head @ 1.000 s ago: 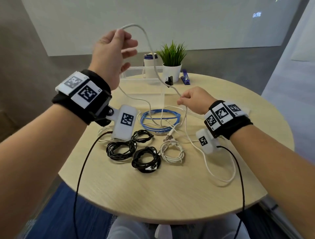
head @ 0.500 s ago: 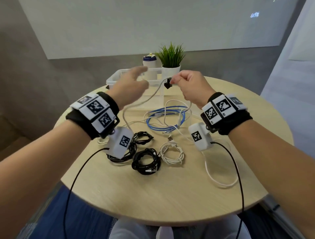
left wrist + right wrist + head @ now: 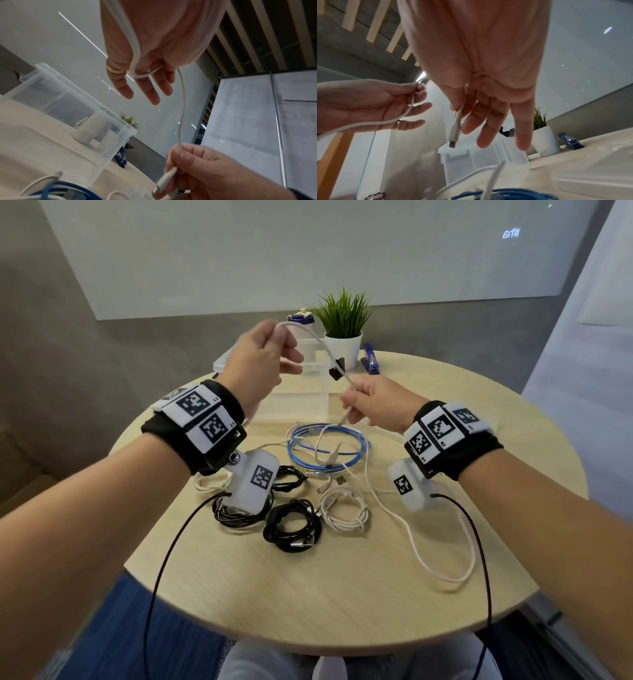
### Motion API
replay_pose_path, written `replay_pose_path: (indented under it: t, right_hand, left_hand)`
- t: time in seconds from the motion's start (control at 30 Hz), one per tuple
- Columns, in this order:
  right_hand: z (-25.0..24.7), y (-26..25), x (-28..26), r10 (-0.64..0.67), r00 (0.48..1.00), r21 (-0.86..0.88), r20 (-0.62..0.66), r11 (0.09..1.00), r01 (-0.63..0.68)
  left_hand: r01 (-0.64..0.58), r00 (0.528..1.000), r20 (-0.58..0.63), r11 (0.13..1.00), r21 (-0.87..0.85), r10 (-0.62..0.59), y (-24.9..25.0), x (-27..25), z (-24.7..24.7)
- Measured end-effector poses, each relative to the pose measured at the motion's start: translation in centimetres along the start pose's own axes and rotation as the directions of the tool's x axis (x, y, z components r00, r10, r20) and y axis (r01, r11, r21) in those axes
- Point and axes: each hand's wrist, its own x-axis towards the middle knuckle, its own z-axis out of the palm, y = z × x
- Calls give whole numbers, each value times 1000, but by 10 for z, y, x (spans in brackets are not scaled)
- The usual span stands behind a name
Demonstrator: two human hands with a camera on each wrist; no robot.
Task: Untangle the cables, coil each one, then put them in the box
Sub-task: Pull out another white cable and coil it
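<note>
A loose white cable (image 3: 320, 342) runs taut between my hands above the clear box (image 3: 239, 358). My left hand (image 3: 274, 337) is raised and pinches it, and the cord crosses that palm (image 3: 134, 54). Lower down, my right hand (image 3: 352, 404) pinches the same cable just behind its plug (image 3: 454, 133). The cord's tail trails over the table in a wide loop (image 3: 445, 575). On the table lie a blue cable coil (image 3: 358, 445), three black coils (image 3: 293, 530) and a white coil (image 3: 346, 513).
A potted plant (image 3: 343, 344), a white bottle (image 3: 301, 320) and a blue stapler (image 3: 370, 362) stand behind the box at the far edge of the round wooden table (image 3: 308, 594). Black wrist-camera leads hang off the near edge.
The hands met over the box half a second ago. Now my left hand has risen again with the cable, and my right has dropped toward the blue coil, holding the plug end.
</note>
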Motion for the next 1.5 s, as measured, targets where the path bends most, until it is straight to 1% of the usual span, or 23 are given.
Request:
replay_pose_path:
  t: [0.1, 0.17, 0.23, 0.3, 0.4, 0.47, 0.53, 0.57, 0.6, 0.63, 0.67, 0.7, 0.73, 0.77, 0.83, 0.87, 0.97, 1.03, 1.1, 1.17, 1.27, 1.37, 1.5]
  right_hand:
    - [-3, -1, 3, -8, 997, 9, -73, 1000, 9]
    - [-8, -8, 2, 17, 988, 188, -156, 982, 13]
    - [-15, -17, -1, 65, 982, 484, -176, 875, 29]
    - [-21, -26, -5, 85, 982, 713, -166, 699, 60]
    - [-25, -34, -7, 93, 983, 836, -158, 542, 83]
    - [-23, -41, -8, 89, 984, 883, -152, 460, 95]
    - [-21, -44, -8, 94, 981, 927, -167, 353, 124]
    - [-20, -45, -7, 100, 978, 930, -183, 341, 139]
    - [-19, -43, -4, 114, 973, 915, -201, 375, 145]
    - [-17, -41, -2, 128, 965, 871, -227, 470, 142]
    - [-15, -37, 0, 121, 956, 778, -267, 612, 140]
    - [-13, -33, 1, 91, 945, 617, -315, 776, 131]
    - [-11, -29, 0, 39, 940, 426, -340, 897, 117]
    - [-10, -26, -2, -4, 944, 249, -330, 964, 91]
    - [-7, -23, -6, -38, 972, 45, -231, 998, 50]
    - [-6, -23, -8, -41, 986, 23, -163, 999, 46]
    - [2, -30, -15, -22, 1000, 182, -4, 983, 23]
    - [7, -38, -19, -20, 999, 334, 26, 943, 10]
    - [8, -44, -22, -38, 996, 428, 76, 904, 2]
    - [8, -47, -24, -63, 993, 487, 104, 873, 4]
    - [2, -51, -24, -49, 998, 639, 36, 769, 15]
    - [-6, -55, -20, 4, 999, 814, -53, 579, 41]
    - [-12, -56, -16, 18, 997, 942, -75, 330, 65]
  left_hand:
    - [10, 998, -55, 1000, -24, -11, -2, 3, -5]
    - [66, 997, -46, 998, -10, -66, -8, 4, -7]
    - [164, 986, 21, 984, 75, -166, -14, 3, -9]
    - [217, 955, 139, 938, 271, -262, -20, -2, -11]
    - [112, 881, 336, 836, 537, -334, -25, -13, -7]
    - [-7, 831, 444, 793, 609, -334, -26, -22, 1]
    - [-123, 759, 556, 764, 633, -339, -24, -31, 9]
    - [-181, 713, 605, 742, 646, -354, -21, -35, 13]
    - [-234, 670, 643, 716, 657, -371, -19, -39, 15]
    - [-274, 639, 668, 698, 661, -382, -17, -41, 16]
    - [-294, 626, 681, 693, 658, -381, -14, -42, 15]
    - [-303, 632, 684, 696, 651, -364, -11, -40, 13]
    - [-313, 656, 678, 697, 645, -331, -7, -38, 9]
    - [-335, 693, 664, 690, 641, -280, -4, -34, 6]
    - [-381, 777, 612, 663, 645, -149, 2, -25, -2]
    - [-384, 817, 570, 660, 646, -83, 3, -20, -5]
    - [-374, 900, 427, 658, 653, 87, 3, -8, -11]
    - [-361, 925, 339, 671, 648, 171, 1, -3, -13]
    - [-320, 943, 278, 720, 616, 181, -4, -2, -13]
    - [-271, 954, 271, 766, 583, 132, -12, -3, -10]
    - [-220, 943, 334, 778, 589, 13, -27, -8, -4]
    - [-251, 892, 443, 722, 645, -86, -38, -18, 4]
    - [-294, 777, 589, 699, 651, -223, -43, -27, 13]
